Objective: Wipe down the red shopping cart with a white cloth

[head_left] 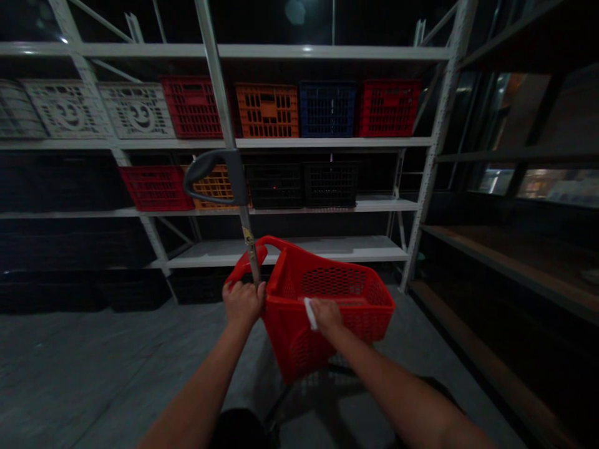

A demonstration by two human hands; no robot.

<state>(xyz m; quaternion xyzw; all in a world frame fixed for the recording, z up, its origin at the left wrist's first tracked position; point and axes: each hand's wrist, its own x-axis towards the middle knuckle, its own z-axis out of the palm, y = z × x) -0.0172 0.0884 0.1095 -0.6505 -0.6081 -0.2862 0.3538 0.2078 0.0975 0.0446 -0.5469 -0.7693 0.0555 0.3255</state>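
A red plastic shopping cart (322, 255) with perforated basket sides stands on the floor before me. My left hand (244, 304) is closed round the lower end of the cart's red handle (241, 267), right by the foot of a tall metal pole (223, 106). The pole rises past the cart and carries a grey loop grip (239, 178). At the near rim of the basket, my right hand (326, 317) is closed on a folded white cloth (311, 313), which lies against the red plastic.
Behind the cart stands a white metal shelf rack (299, 257). It bears several crates, among them an orange crate (266, 110), a blue crate (326, 109) and a black crate (330, 184). Darker shelving (505, 262) runs along the right. Grey concrete floor (116, 368) shows at left.
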